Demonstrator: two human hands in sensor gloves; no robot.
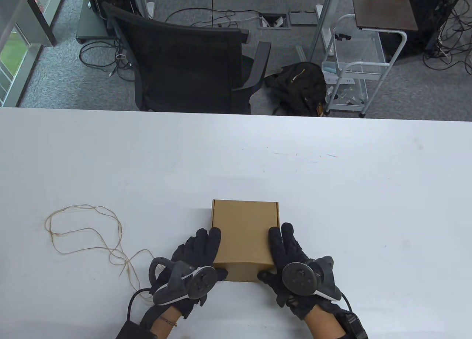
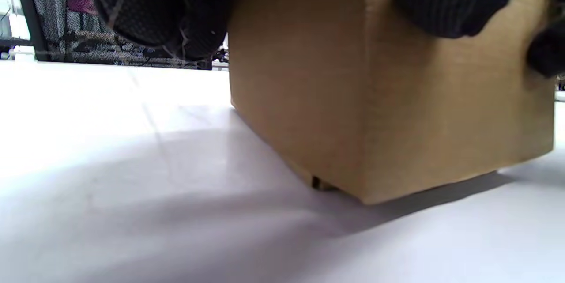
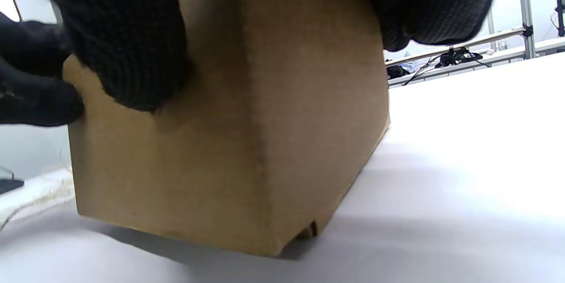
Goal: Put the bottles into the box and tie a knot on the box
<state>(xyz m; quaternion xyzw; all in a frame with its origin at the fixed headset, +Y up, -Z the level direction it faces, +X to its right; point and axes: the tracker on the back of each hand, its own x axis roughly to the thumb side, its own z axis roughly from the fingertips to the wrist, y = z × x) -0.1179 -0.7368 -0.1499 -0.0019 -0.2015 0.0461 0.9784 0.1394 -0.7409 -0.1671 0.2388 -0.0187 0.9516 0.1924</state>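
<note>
White desk (image 1: 332,206), bearing all items; closed brown cardboard box (image 1: 243,236) standing on the desk near its front edge, lid down, all four lower edges resting flat in the wrist views; left hand (image 1: 191,265) clasping the box's left side, fingers over the top edge, thumb on the near face; right hand (image 1: 295,265) clasping the right side likewise; thin brown string (image 1: 88,239) lying in loose loops on the desk, left of the box and apart from it.
</note>
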